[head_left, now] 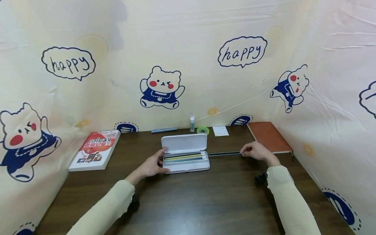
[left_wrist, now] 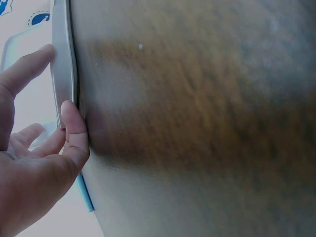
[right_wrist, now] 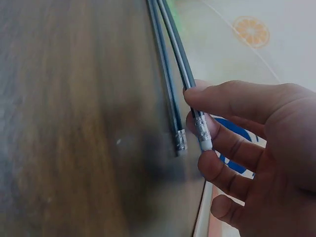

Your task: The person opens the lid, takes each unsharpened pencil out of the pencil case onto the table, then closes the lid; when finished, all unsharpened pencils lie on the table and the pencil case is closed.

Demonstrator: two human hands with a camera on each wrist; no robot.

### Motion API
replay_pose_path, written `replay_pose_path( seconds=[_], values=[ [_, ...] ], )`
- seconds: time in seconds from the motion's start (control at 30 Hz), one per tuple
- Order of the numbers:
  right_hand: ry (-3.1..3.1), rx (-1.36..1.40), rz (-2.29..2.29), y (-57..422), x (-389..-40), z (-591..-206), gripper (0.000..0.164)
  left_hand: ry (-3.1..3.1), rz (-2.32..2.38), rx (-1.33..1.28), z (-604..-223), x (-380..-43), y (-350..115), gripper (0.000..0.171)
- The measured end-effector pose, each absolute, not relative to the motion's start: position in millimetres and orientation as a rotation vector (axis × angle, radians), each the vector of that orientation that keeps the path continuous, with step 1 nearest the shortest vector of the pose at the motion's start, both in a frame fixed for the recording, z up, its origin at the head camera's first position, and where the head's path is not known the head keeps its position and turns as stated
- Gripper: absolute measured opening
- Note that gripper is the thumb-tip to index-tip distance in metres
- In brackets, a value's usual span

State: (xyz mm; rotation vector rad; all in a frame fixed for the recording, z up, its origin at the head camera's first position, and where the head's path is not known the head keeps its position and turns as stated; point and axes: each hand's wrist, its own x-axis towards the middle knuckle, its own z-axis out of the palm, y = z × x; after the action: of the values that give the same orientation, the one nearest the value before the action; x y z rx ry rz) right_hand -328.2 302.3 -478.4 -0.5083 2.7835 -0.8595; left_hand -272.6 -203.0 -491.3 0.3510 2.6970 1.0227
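Note:
A white pencil case lies with its lid raised, several pencils side by side inside. My left hand grips its left end, thumb at the front corner and fingers behind. To the right of the case, my right hand pinches a dark striped pencil close to its white eraser end, between thumb and fingers. A second dark pencil runs alongside it on the table, its metal band showing. Both point left toward the case.
A red-and-white book lies at the left, a brown notebook at the back right. Along the back edge are a blue pen, a glue stick, green tape and a white paper. A printed cloth hangs behind.

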Motion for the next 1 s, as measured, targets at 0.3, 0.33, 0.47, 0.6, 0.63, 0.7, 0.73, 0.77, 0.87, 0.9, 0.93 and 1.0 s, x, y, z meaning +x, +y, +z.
replay_pose_path(
  seconds=[0.3, 0.33, 0.47, 0.6, 0.63, 0.7, 0.73, 0.77, 0.87, 0.9, 0.93, 1.0],
  values=[
    [2.820, -0.457, -0.801, 300.1, -332.0, -486.1, 0.007, 2.696, 1.012, 0.398, -490.2, -272.0, -203.3, 0.099],
    [2.829, -0.441, -0.795, 299.3, -332.6, -486.0, 0.007, 2.695, 1.016, 0.394, -489.9, -272.0, -203.2, 0.099],
    [2.857, -0.450, -0.781, 296.6, -333.4, -485.2, 0.007, 2.693, 1.022, 0.389, -488.8, -272.1, -202.7, 0.099],
    [2.865, -0.463, -0.783, 294.9, -332.8, -485.4, 0.006, 2.690, 1.028, 0.380, -489.7, -272.5, -202.4, 0.099],
    [2.864, -0.456, -0.788, 294.7, -332.8, -485.7, 0.006, 2.690, 1.029, 0.381, -490.0, -272.5, -202.6, 0.099],
    [2.862, -0.452, -0.790, 294.6, -333.1, -486.1, 0.006, 2.691, 1.030, 0.380, -490.2, -272.2, -202.5, 0.099],
    [2.860, -0.447, -0.790, 294.5, -333.2, -486.2, 0.006, 2.692, 1.030, 0.380, -490.2, -272.1, -202.5, 0.099],
    [2.859, -0.444, -0.791, 294.4, -333.1, -486.0, 0.006, 2.693, 1.029, 0.380, -490.2, -271.9, -202.5, 0.099],
    [2.855, -0.443, -0.788, 293.2, -332.6, -483.6, 0.007, 2.693, 1.027, 0.375, -490.0, -271.8, -202.3, 0.099],
    [2.852, -0.431, -0.792, 292.2, -332.3, -482.5, 0.008, 2.692, 1.027, 0.372, -489.8, -271.8, -202.2, 0.099],
    [2.851, -0.431, -0.791, 291.0, -332.0, -481.1, 0.008, 2.691, 1.027, 0.368, -489.5, -271.8, -202.2, 0.099],
    [2.847, -0.433, -0.796, 287.7, -331.6, -478.1, 0.009, 2.690, 1.030, 0.362, -489.0, -271.9, -201.9, 0.099]
  ],
)
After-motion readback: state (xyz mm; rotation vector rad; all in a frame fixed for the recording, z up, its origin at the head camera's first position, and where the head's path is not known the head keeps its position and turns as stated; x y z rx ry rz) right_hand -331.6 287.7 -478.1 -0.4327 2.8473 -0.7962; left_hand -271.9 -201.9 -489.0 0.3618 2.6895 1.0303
